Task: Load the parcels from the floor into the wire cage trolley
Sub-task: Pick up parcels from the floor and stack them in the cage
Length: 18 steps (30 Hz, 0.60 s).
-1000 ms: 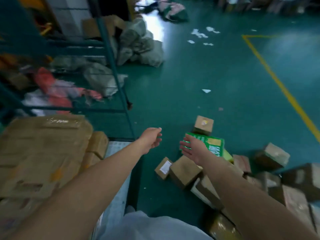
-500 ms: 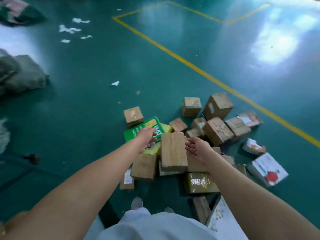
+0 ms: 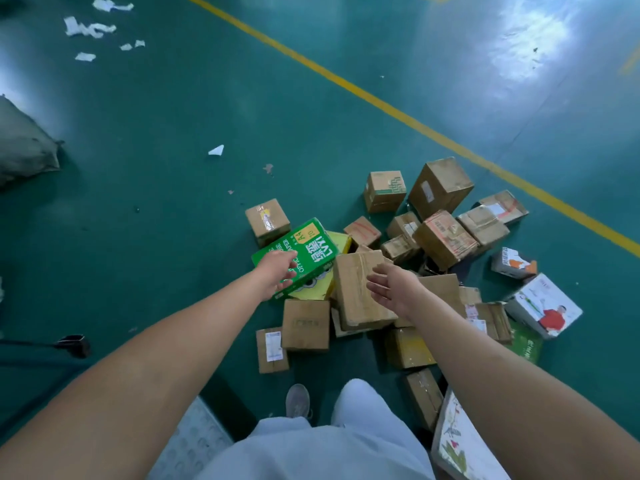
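Several cardboard parcels lie in a heap on the green floor. A long brown box (image 3: 360, 289) lies on top near the middle of the heap. To its left lies a green A4 paper box (image 3: 304, 252). My left hand (image 3: 277, 271) hovers over the green box's near corner, fingers loosely extended, holding nothing. My right hand (image 3: 394, 285) reaches out beside the brown box's right edge, palm turned inward, fingers straight and empty. The wire cage trolley is mostly out of view; only its patterned base plate (image 3: 194, 441) and a wheel (image 3: 74, 344) show at the lower left.
A yellow floor line (image 3: 408, 121) runs diagonally behind the heap. A grey sack (image 3: 24, 147) lies at the left edge. Paper scraps (image 3: 90, 29) litter the far floor. White printed boxes (image 3: 543, 310) lie at the heap's right. My legs and a shoe (image 3: 298, 400) stand close to the parcels.
The view swung from the trolley to the floor heap and moved closer. Both empty hands have stretched out toward the green box and the long brown box.
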Each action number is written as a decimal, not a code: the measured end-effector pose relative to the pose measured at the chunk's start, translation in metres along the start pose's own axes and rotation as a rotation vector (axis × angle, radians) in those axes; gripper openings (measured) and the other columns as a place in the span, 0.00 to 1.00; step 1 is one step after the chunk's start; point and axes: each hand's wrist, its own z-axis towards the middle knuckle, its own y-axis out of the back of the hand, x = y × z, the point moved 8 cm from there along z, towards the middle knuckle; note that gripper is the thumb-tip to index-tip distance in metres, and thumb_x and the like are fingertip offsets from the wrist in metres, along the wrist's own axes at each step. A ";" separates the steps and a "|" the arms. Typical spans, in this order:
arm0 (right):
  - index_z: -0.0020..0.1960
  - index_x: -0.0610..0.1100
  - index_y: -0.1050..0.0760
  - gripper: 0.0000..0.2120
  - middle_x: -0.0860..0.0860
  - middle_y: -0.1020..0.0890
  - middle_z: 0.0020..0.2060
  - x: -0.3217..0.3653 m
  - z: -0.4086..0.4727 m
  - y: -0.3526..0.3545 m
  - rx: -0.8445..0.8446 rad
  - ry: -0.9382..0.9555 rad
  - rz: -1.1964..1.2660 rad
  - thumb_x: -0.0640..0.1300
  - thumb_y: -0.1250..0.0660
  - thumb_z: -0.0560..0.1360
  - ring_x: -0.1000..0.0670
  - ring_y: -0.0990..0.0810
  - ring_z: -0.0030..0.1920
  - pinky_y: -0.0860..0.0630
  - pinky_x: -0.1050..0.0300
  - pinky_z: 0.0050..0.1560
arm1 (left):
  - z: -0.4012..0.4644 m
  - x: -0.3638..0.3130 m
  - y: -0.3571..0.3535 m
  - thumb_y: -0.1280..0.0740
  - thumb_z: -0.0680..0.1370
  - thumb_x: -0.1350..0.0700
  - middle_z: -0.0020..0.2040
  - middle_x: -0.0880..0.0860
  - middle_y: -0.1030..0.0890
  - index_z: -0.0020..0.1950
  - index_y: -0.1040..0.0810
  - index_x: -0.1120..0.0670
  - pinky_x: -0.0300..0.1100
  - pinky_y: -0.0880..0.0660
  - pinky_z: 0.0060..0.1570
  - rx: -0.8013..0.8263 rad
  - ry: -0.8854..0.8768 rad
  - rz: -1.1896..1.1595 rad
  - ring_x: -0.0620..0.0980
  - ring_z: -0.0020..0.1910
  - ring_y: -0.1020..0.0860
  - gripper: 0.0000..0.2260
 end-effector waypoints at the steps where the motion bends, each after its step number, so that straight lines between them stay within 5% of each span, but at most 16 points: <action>1: 0.65 0.42 0.25 0.13 0.45 0.16 0.55 0.000 0.005 -0.007 0.003 -0.005 -0.010 0.45 0.39 0.85 0.46 0.17 0.55 0.20 0.50 0.59 | 0.005 0.004 0.010 0.37 0.85 0.51 0.55 0.53 0.23 0.61 0.25 0.54 0.44 0.25 0.49 -0.019 0.013 -0.001 0.50 0.47 0.24 0.09; 11: 0.65 0.42 0.24 0.13 0.45 0.17 0.54 0.052 0.130 -0.059 0.089 -0.053 -0.247 0.45 0.39 0.84 0.45 0.18 0.56 0.21 0.51 0.54 | 0.085 0.003 0.057 0.37 0.84 0.51 0.54 0.53 0.23 0.59 0.25 0.53 0.42 0.25 0.44 -0.176 0.163 -0.121 0.49 0.45 0.24 0.07; 18: 0.55 0.41 0.23 0.09 0.43 0.17 0.56 0.092 0.259 -0.106 0.119 -0.066 -0.419 0.45 0.39 0.84 0.44 0.19 0.56 0.22 0.47 0.65 | 0.178 0.035 0.080 0.37 0.85 0.51 0.53 0.51 0.23 0.62 0.25 0.52 0.42 0.24 0.46 -0.302 0.280 -0.159 0.49 0.47 0.24 0.09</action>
